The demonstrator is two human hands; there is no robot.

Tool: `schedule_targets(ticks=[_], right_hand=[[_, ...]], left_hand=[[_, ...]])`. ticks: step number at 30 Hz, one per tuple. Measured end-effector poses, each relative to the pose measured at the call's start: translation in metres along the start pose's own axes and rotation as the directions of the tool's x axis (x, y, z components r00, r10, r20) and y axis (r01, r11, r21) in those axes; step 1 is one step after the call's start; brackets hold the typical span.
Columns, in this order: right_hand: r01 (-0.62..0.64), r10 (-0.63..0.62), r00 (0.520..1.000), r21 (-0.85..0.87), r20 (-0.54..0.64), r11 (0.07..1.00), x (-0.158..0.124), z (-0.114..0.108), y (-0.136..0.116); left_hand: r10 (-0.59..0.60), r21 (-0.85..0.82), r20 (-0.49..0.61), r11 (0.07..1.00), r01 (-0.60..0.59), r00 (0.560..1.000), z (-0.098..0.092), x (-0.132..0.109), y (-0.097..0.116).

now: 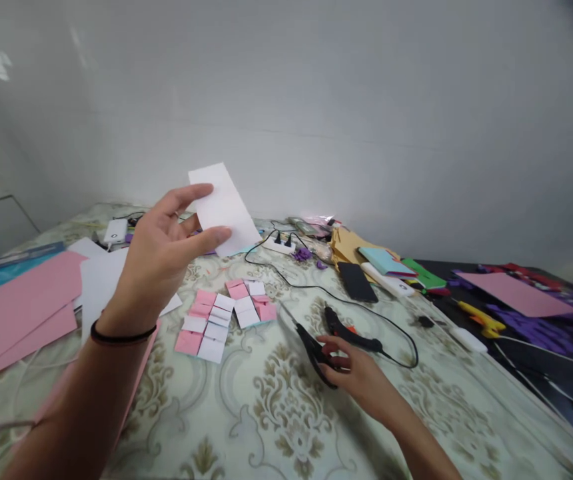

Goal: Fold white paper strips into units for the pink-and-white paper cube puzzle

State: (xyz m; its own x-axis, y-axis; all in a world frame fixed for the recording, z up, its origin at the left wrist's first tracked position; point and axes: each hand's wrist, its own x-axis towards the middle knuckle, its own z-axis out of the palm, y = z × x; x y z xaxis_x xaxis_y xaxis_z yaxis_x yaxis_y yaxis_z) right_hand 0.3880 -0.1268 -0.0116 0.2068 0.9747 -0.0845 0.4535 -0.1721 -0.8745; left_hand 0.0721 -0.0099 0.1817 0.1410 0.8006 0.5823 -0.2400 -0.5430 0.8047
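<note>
Item: paper-craft work on a cloth-covered desk, seen from the head camera

- Left hand: raised above the desk, thumb and fingers pinching the lower edge of a white paper strip. The strip is held upright in the air, whole and unfolded. A dark wristband is on the wrist.
- Right hand: low on the desk, fingers curled onto the handles of black scissors, which lie flat on the cloth with blades pointing away.
- Progress, as judged: two pink-and-white chequered patches lie finished or nearly so, one near the left forearm and one just beyond it. The strip in hand looks not yet cut, so more pieces appear to be left.
- Near the scissors: black glue gun with its cable looping back to a white power strip.
- Stock: pink sheets and a white sheet at left; a stack of coloured paper and a dark phone at centre right.
- Surface: desk under a pale damask-patterned cloth. The far right part is dark and strewn with purple scraps, a pink sheet and a yellow tool.
- Room: plain pale wall close behind the desk
</note>
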Motion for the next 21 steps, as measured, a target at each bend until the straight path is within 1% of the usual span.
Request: schedule_targets(ticks=[2, 3, 4, 5, 6, 7, 8, 10, 11, 12, 14, 17, 18, 21], right_hand=[[0.058, -0.034, 0.992, 0.204, -0.119, 0.977, 0.002, 0.004, -0.001], [0.101, -0.049, 0.982, 0.285, -0.183, 0.953, 0.003, 0.009, -0.006], [0.121, -0.045, 0.975, 0.349, -0.218, 0.929, 0.004, 0.014, -0.014], [0.140, -0.061, 0.977, 0.393, -0.206, 0.909, 0.005, 0.019, -0.025], [0.180, -0.110, 0.977, 0.425, -0.184, 0.887, 0.006, 0.024, -0.037], [0.239, -0.190, 0.970, 0.456, -0.152, 0.857, 0.007, 0.028, -0.052], [0.301, -0.280, 0.953, 0.482, -0.117, 0.823, 0.009, 0.031, -0.067], [0.398, -0.444, 0.894, 0.543, -0.050, 0.739, 0.013, 0.031, -0.098], [0.432, -0.506, 0.861, 0.584, -0.042, 0.687, 0.015, 0.030, -0.113], [0.450, -0.561, 0.828, 0.607, -0.008, 0.655, 0.016, 0.028, -0.127], [0.443, -0.600, 0.793, 0.578, 0.103, 0.685, 0.018, 0.023, -0.152], [0.501, -0.639, 0.741, 0.465, 0.205, 0.730, 0.018, 0.020, -0.181], [0.518, -0.641, 0.729, 0.419, 0.240, 0.746, 0.017, 0.020, -0.188], [0.587, -0.670, 0.682, 0.326, 0.294, 0.741, 0.017, 0.022, -0.198]], left_hand=[[0.025, -0.036, -0.030, 0.999, -0.026, 0.999, -0.004, 0.004, 0.001], [0.043, -0.048, -0.042, 0.998, -0.045, 0.998, -0.005, 0.005, -0.001], [0.044, -0.049, -0.040, 0.998, -0.046, 0.998, -0.007, 0.006, -0.004], [0.036, -0.042, -0.032, 0.998, -0.037, 0.999, -0.008, 0.007, -0.009], [-0.001, -0.029, -0.009, 1.000, 0.001, 1.000, -0.009, 0.008, -0.014], [-0.070, -0.003, 0.045, 0.998, 0.071, 0.996, -0.009, 0.008, -0.019], [-0.113, 0.021, 0.095, 0.994, 0.112, 0.989, -0.009, 0.008, -0.024], [-0.140, 0.021, 0.153, 0.990, 0.138, 0.978, -0.009, 0.007, -0.029], [-0.139, 0.000, 0.168, 0.990, 0.141, 0.976, -0.008, 0.006, -0.029], [-0.136, -0.029, 0.176, 0.989, 0.143, 0.975, -0.007, 0.004, -0.028], [-0.132, -0.076, 0.176, 0.986, 0.147, 0.976, -0.005, 0.000, -0.020], [-0.077, -0.051, 0.094, 0.995, 0.082, 0.993, -0.001, -0.007, -0.005], [-0.059, -0.023, 0.067, 0.998, 0.061, 0.996, 0.000, -0.009, -0.001], [-0.014, 0.047, 0.024, 0.999, 0.012, 1.000, 0.003, -0.013, 0.008]])
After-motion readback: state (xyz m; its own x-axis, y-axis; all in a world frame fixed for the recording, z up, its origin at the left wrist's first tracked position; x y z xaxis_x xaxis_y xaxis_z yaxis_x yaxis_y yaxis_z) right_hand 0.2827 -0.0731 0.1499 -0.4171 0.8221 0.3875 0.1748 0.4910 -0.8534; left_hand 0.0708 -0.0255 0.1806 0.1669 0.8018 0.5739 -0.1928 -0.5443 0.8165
